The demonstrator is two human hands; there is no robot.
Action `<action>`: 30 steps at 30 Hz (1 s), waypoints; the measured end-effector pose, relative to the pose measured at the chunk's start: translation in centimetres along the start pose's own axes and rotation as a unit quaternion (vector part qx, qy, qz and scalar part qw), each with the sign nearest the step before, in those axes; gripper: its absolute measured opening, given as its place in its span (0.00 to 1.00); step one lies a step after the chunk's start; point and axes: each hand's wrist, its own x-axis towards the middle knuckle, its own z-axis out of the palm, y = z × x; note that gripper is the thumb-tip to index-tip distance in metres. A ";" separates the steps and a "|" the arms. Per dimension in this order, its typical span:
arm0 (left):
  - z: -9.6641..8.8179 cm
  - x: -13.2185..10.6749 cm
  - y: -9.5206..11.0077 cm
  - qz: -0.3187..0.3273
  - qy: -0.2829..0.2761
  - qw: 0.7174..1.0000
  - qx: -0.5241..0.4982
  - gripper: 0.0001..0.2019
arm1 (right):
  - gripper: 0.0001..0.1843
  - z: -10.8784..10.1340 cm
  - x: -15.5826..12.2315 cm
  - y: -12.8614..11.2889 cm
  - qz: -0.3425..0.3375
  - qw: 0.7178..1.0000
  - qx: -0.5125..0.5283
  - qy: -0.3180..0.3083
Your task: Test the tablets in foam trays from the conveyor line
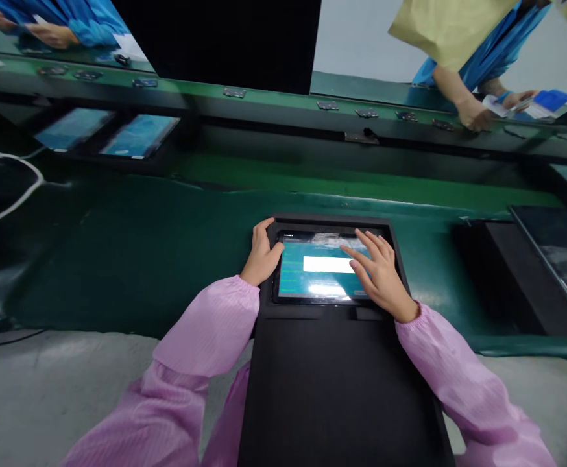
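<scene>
A tablet (pixel 296 267) lies screen up in a black tray (pixel 332 223), its lit teal display showing a white box. My left hand (pixel 261 254) grips the tray's left side, fingers over the outer edge and thumb at the tablet's left border. Over the right half of the screen is my right hand (pixel 379 275), its fingers spread and holding nothing. Its fingertips are at or just above the glass; contact cannot be made out. Below the tablet, a black panel (pixel 344 389) extends toward me.
Two lit tablets (pixel 140 135) lie at the back left. At right, a dark tablet (pixel 563 256) leans on a black box (pixel 510 266). Small circuit boards (pixel 235 93) line the green rail. Two people in blue sleeves (pixel 96 26) work across the bench. A white cable (pixel 30 188) curves at left.
</scene>
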 end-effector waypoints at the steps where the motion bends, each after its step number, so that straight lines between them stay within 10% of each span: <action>1: 0.0 0.0 0.0 -0.002 -0.001 1.000 -0.001 0.28 | 0.22 -0.1 -0.1 0.0 0.002 1.000 0.004 0.005; 17: -0.1 -0.2 -0.6 0.001 0.002 1.000 -0.009 0.30 | 0.19 -2.1 -4.9 1.1 0.020 0.999 -0.008 0.040; 30: -0.1 -0.3 -0.6 0.002 0.006 1.000 -0.004 0.30 | 0.19 -1.2 -1.2 -0.5 -0.038 0.999 0.012 0.026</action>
